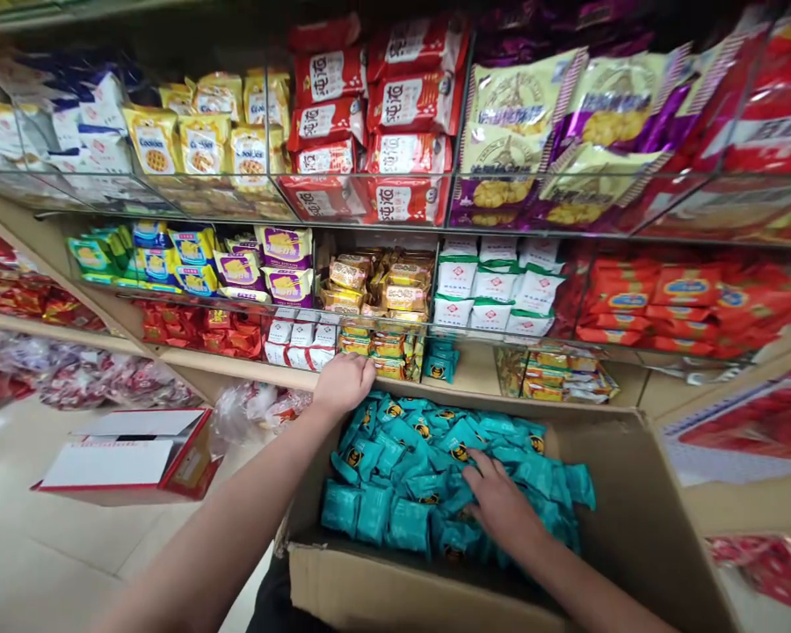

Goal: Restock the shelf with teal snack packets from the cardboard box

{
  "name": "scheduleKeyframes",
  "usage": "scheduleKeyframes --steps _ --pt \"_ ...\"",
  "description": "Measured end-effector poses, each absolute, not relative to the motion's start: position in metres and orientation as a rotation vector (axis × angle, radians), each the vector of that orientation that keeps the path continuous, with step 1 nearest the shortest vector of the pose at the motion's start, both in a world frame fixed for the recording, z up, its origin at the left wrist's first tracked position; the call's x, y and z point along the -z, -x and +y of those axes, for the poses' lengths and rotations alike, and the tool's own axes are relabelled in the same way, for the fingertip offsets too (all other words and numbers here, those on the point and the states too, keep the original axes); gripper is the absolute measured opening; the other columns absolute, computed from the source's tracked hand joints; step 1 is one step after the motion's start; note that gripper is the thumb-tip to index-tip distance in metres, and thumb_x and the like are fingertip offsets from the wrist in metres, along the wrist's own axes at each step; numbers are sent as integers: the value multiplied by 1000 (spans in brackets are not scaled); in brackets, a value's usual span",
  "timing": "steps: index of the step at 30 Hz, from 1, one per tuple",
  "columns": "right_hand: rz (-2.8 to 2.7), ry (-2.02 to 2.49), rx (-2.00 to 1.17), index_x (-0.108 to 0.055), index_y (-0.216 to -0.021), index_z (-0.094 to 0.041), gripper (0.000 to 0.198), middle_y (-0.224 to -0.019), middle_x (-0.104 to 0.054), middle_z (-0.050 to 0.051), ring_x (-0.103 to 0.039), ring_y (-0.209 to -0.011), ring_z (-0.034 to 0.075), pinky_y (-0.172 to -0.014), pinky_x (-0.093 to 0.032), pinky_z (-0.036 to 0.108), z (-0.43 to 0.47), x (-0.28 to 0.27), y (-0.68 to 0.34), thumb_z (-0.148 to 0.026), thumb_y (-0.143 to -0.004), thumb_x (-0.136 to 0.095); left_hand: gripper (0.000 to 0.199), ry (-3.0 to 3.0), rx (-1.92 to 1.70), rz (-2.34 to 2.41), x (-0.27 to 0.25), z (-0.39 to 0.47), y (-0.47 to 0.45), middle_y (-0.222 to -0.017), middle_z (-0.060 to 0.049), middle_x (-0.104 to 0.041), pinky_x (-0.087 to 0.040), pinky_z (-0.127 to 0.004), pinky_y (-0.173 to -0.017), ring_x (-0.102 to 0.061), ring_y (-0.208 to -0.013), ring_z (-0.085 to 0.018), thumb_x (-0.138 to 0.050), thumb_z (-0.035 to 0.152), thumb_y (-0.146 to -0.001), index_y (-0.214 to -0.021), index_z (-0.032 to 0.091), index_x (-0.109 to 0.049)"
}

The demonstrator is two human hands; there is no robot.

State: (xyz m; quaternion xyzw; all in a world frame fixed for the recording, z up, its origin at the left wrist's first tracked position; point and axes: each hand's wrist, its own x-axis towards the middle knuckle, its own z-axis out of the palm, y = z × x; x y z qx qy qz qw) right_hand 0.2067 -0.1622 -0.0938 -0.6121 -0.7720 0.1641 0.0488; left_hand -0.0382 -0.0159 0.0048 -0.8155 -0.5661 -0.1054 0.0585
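A large open cardboard box [652, 492] stands before me, filled with teal wrapped snack packets [409, 527] that carry black and yellow logos. My right hand [501, 505] reaches into it from the right, palm down. Its fingers are apart and touch the packets near the middle of the pile; no packet is visibly gripped. At the box's far left corner, my left hand [344, 383] has its fingers curled over the rim, next to the lower shelf. Its fingertips are partly hidden. A few matching teal packets [441, 360] lie in a bottom shelf compartment beyond the box.
Clear-fronted shelves hold yellow cookie packs [204, 145], red packs [405, 101], white and green packs [494, 286] and orange packs [685, 294]. A red and white carton [119, 457] sits on the tiled floor at left, beside plastic bags [254, 406]. More small packets [560, 376] lie on the bottom shelf.
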Motion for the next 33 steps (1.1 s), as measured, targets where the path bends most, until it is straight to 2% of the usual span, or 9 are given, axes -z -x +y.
scheduleKeyframes --steps 4,7,11,14,19,24,26,29,33 --pt "-2121 1711 -677 -59 -70 -17 11 -116 -55 11 -47 -110 27 -92 -37 41 -164 80 -223 -13 -74 -50 33 2499 544 -1653 -12 -29 36 -104 -10 -59 -36 -36 -90 -51 -101 -22 -30 25 -89 -108 16 -56" --pt "-1987 1691 -700 -55 -72 -19 11 -106 -59 8 -50 -106 21 -91 -39 36 -166 74 -236 -21 -79 -46 32 2655 890 -1492 -10 -61 22 -118 -9 -52 -31 -41 -98 -41 -115 -22 -37 23 -86 -115 18 -50" --pt "-1566 1615 -879 -47 -80 -20 24 -74 -56 1 -56 -70 16 -63 -48 30 -173 57 -238 -41 -85 -37 40 2979 1240 -1633 6 -116 -17 -125 -11 -46 -33 -40 -98 -40 -117 -21 -46 31 -83 -121 18 -44" --pt "-1112 1412 -1115 -47 -76 -20 30 -61 -48 -3 -51 -56 14 -53 -46 27 -179 39 -228 -50 -76 -51 54 3182 1549 -2177 15 -139 -47 -112 -11 -55 -44 -34 -82 -54 -96 -19 -52 44 -77 -122 15 -42" --pt "-786 1325 -1079 -50 -72 -18 35 -55 -50 -4 -47 -51 11 -50 -41 23 -187 29 -209 -50 -68 -63 42 3139 1929 -2543 7 -147 -65 -68 0 -57 -40 -25 -67 -50 -68 -13 -56 56 -70 -75 14 -60" --pt "-623 1173 -1248 -51 -96 -22 43 -68 -54 -4 -50 -61 12 -53 -43 22 -198 25 -201 -47 -64 -68 40 2970 2237 -2533 3 -150 -66 -66 2 -54 -37 -23 -65 -45 -65 -11 -61 53 -67 -75 14 -59" --pt "-722 1165 -1344 -53 -91 -22 41 -71 -54 -2 -51 -65 13 -55 -46 24 -203 24 -202 -45 -63 -70 40 2906 2354 -2514 4 -153 -67 -67 2 -53 -37 -22 -64 -44 -65 -10 -63 52 -66 -78 15 -57" --pt "-926 1210 -1338 -53 -77 -19 31 -72 -54 -1 -52 -69 14 -60 -49 26 -209 25 -205 -45 -67 -66 40 3114 2223 -2404 6 -156 -64 -65 3 -51 -38 -22 -61 -45 -62 -10 -62 52 -67 -81 16 -52" --pt "-1217 1305 -1056 -54 -88 -18 28 -76 -57 2 -54 -70 15 -63 -48 26 -206 24 -222 -44 -76 -56 30 3311 1600 -1925 -4 -144 -39 -85 -4 -60 -44 -29 -74 -55 -80 -15 -51 45 -79 -93 18 -54"
